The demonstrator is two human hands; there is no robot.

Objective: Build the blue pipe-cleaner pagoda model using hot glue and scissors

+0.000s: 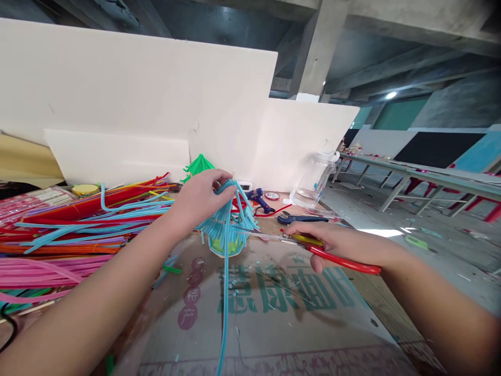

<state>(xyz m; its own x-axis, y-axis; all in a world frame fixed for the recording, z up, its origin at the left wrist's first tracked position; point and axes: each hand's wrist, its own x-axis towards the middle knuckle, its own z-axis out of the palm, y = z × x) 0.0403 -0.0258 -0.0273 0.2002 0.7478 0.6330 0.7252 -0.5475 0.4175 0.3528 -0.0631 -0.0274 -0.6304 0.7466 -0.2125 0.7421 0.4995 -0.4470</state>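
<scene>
My left hand (207, 197) is closed on the top of a small light-blue roof shape (214, 222) made of pipe cleaners, pinching it from above. From its front a long blue pipe cleaner (226, 292) hangs down past the cardboard's printed letters. Under the roof shows a pale green round base (229, 245). My right hand (326, 241) is closed around scissors (338, 261) with red and yellow handles. Their thin blades point left and reach the lower rim of the roof, near the long pipe cleaner. Whether the blades touch it, I cannot tell.
Bundles of coloured pipe cleaners (90, 224) lie at left. Behind the work are a green roof piece (200, 164), a blue glue gun (259, 200), dark-handled pliers (301, 219) and a clear jar (313, 180). Printed cardboard (195, 344) covers the table; white boards (136, 94) stand behind.
</scene>
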